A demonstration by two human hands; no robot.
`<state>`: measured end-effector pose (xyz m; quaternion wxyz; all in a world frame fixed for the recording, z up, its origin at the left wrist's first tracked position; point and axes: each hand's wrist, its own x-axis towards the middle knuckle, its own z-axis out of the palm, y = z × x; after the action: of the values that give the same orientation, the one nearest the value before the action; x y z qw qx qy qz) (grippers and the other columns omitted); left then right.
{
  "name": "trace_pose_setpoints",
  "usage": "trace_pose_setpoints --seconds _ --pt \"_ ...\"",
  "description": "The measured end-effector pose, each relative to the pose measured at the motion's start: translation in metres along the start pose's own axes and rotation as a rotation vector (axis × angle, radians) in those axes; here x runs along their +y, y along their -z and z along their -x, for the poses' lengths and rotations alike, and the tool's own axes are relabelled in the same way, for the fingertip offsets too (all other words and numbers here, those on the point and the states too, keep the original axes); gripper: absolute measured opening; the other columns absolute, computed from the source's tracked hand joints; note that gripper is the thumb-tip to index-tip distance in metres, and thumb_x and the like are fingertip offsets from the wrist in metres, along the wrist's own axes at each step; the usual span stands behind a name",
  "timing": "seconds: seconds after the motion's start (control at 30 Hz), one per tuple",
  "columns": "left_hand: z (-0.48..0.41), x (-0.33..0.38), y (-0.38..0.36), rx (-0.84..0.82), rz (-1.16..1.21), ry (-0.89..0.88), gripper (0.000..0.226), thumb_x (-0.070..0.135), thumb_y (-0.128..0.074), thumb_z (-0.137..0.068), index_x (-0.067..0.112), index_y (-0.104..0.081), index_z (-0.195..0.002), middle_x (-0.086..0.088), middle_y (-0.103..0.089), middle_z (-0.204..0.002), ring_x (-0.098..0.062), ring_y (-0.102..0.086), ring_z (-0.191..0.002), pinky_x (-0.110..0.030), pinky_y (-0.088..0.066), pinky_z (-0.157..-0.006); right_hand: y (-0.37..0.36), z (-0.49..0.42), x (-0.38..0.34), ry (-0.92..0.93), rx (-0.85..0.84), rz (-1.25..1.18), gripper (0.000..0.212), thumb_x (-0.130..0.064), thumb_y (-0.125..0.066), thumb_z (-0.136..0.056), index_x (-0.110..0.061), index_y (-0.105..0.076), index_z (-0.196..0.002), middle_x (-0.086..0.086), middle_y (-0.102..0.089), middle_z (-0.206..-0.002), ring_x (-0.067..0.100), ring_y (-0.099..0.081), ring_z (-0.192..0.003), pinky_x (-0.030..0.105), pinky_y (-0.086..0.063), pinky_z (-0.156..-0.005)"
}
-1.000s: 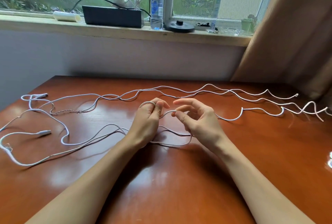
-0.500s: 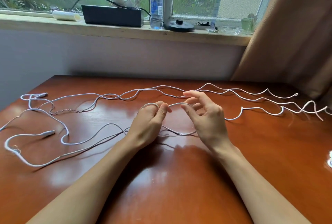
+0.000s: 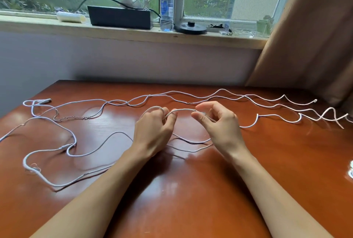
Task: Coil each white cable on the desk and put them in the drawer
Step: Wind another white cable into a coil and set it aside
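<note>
Head view | my left hand (image 3: 152, 132) pinches a loop of white cable (image 3: 183, 110) over the desk (image 3: 191, 190) | right hand (image 3: 219, 127) pinches it just beside | likely light, limp, kinked: I'd grip close to the loop

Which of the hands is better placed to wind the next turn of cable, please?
Probably the right hand: it holds the free run of white cable trailing rightward, while the left hand holds the loop.

- Near desk (image 3: 181, 199) between the forearms: bare wood, open passage.
- Loose cables (image 3: 248, 126) sprawl over far and left desk; their loops bar a flat sweep.
- Curtain (image 3: 315, 47) crowds far right corner.
</note>
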<state>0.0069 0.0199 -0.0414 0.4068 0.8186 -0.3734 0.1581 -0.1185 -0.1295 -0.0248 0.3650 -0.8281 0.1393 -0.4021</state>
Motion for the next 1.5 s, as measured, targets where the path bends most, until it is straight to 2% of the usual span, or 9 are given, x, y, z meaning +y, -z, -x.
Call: trace_pose_setpoints --seconds 0.07,0.17,0.37,0.53,0.67,0.8,1.03,1.13,1.5 --pt "-0.001 -0.002 0.001 -0.016 0.01 0.049 0.059 0.06 -0.033 -0.095 0.011 -0.053 -0.068 0.002 -0.056 -0.071 -0.025 -0.056 -0.084 -0.042 -0.047 -0.073 -0.001 0.0 -0.002 -0.003 -0.055 -0.081 0.014 -0.03 -0.077 -0.089 -0.023 -0.073 -0.101 -0.019 -0.061 -0.066 0.0 -0.054 -0.061 0.015 -0.043 -0.062" --pt "-0.003 -0.004 0.003 -0.028 0.073 0.153 0.076 0.07 -0.022 -0.091 0.008 -0.061 -0.071 0.003 -0.061 -0.08 -0.024 -0.058 -0.087 -0.043 -0.046 -0.08 -0.003 -0.001 0.003 -0.024 -0.041 -0.117 0.005 -0.027 -0.071 -0.095 -0.027 -0.07 -0.1 -0.011 -0.071 -0.079 0.005 -0.066 -0.073 0.03 -0.054 -0.072" --pt "-0.003 -0.005 0.004 -0.072 0.244 0.217 0.073 0.068 -0.03 -0.088 0.011 -0.061 -0.056 0.003 -0.057 -0.066 -0.021 -0.058 -0.073 -0.047 -0.047 -0.081 0.0 -0.002 0.002 -0.127 -0.127 -0.337 0.007 -0.017 -0.067 -0.098 -0.011 -0.071 -0.1 0.004 -0.066 -0.068 0.017 -0.061 -0.061 0.032 -0.053 -0.062" --pt "-0.007 -0.001 0.005 -0.171 0.554 0.267 0.071 0.054 -0.036 -0.094 0.011 -0.052 -0.039 0.003 -0.038 -0.037 -0.015 -0.038 -0.044 -0.035 -0.031 -0.059 0.005 0.002 -0.007 -0.236 -0.31 -0.471 0.021 -0.025 -0.067 -0.095 -0.004 -0.07 -0.093 0.011 -0.064 -0.065 0.017 -0.058 -0.05 0.025 -0.043 -0.044" --pt "-0.009 0.009 0.01 -0.209 0.716 0.348 0.07 0.029 -0.028 -0.107 0.002 -0.047 -0.044 0.003 -0.029 -0.032 -0.007 -0.025 -0.034 -0.021 -0.024 -0.043 0.006 0.001 -0.006 -0.245 -0.299 -0.482 0.026 -0.036 -0.062 -0.094 -0.011 -0.071 -0.092 0.002 -0.047 -0.055 0.012 -0.039 -0.049 0.021 -0.031 -0.047" --pt "-0.012 0.004 0.01 -0.294 0.895 0.433 0.072 0.032 -0.023 -0.104 0.005 -0.042 -0.04 0.001 -0.021 -0.04 -0.013 -0.015 -0.039 -0.023 -0.014 -0.041 0.007 -0.004 -0.001 -0.276 -0.224 -0.569 0.021 -0.026 -0.058 -0.1 -0.011 -0.073 -0.097 -0.003 -0.034 -0.059 0.012 -0.026 -0.056 0.03 -0.021 -0.056" --pt "-0.009 0.007 0.012 -0.414 1.363 0.456 0.062 0.029 -0.025 -0.096 0.006 -0.04 -0.04 0.001 -0.01 -0.047 -0.013 -0.011 -0.047 -0.032 -0.005 -0.051 0.006 -0.009 0.004 -0.29 -0.037 -0.458 0.012 -0.019 -0.063 -0.1 -0.012 -0.071 -0.106 0.004 -0.055 -0.062 0.013 -0.052 -0.056 0.028 -0.049 -0.062" --pt "-0.008 0.009 0.012 -0.419 1.48 0.473 0.06 0.027 -0.025 -0.095 0.006 -0.038 -0.041 0.001 -0.01 -0.046 -0.011 -0.012 -0.045 -0.029 -0.006 -0.049 0.003 -0.009 0.008 -0.317 0.017 -0.443 0.012 -0.021 -0.068 -0.097 -0.012 -0.066 -0.105 -0.001 -0.053 -0.061 0.011 -0.044 -0.045 0.028 -0.041 -0.046" --pt "-0.015 0.009 0.023 -0.275 1.816 0.574 0.051 0.026 -0.027 -0.101 0.015 -0.052 -0.059 0.003 -0.015 -0.044 -0.014 -0.005 -0.044 -0.027 -0.011 -0.044 0.008 -0.005 0.019 -0.105 -0.017 0.124 0.02 -0.039 -0.085 -0.079 -0.027 -0.069 -0.076 -0.007 -0.065 -0.064 0.004 -0.055 -0.057 0.019 -0.045 -0.057"
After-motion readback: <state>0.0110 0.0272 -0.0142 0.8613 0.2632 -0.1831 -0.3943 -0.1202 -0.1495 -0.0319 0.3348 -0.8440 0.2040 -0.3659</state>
